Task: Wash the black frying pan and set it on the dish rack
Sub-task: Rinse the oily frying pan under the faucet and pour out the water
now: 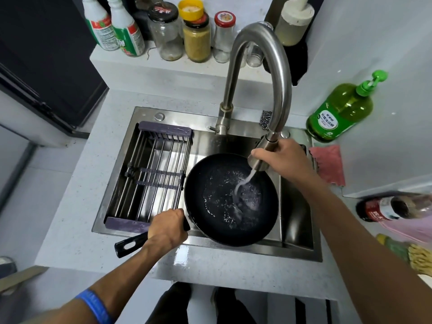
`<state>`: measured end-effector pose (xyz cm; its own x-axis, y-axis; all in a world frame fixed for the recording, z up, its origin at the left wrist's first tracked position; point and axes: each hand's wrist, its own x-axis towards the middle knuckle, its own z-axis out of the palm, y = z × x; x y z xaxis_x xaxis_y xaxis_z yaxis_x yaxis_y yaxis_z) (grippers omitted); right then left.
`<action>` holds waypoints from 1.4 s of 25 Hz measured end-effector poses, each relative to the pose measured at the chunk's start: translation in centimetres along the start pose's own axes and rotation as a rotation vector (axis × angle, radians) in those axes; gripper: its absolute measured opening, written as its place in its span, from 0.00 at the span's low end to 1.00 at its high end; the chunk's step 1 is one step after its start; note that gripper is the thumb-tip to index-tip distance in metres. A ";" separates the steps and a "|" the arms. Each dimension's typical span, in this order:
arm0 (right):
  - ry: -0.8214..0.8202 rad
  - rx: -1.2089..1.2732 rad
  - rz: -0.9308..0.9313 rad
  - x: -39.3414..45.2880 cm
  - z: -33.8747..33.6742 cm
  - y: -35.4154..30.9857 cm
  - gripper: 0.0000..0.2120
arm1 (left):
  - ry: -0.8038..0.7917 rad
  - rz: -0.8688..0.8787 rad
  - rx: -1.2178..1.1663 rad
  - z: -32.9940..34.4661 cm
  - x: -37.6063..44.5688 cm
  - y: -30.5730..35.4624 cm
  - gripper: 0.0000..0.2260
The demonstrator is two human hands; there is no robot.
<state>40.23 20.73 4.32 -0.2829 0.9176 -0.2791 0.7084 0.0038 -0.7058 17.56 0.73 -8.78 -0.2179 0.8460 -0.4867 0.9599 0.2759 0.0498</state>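
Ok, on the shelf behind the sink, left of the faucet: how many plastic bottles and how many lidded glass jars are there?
White plastic bottles with green labels: 2
Lidded glass jars: 3
Total: 5

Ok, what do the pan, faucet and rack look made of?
Pan: dark matte nonstick-looking coating, probably over metal; handle looks like black plastic. Faucet: brushed steel, with a soft satin sheen. Rack: shiny metal rods with dull purple ends, likely plastic.
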 end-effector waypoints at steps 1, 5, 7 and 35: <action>0.059 0.037 -0.013 0.1 -0.2 -0.3 0.15 | -0.003 -0.006 -0.007 0.2 0.1 0.0 0.11; 0.409 0.150 -0.025 -2.6 0.6 -1.2 0.12 | -0.032 -0.023 -0.068 0.7 0.4 0.2 0.11; 0.588 0.255 -0.055 -6.0 4.0 -1.3 0.07 | -0.038 -0.023 -0.089 1.1 0.6 0.2 0.10; 0.151 0.558 0.313 -9.1 6.4 2.8 0.11 | -0.552 0.149 -0.511 -1.0 3.1 -0.2 0.13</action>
<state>40.66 9.84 0.72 0.0047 0.8876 -0.4606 0.2892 -0.4421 -0.8490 16.53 3.77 -9.39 0.1564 0.5775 -0.8013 0.7419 0.4669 0.4813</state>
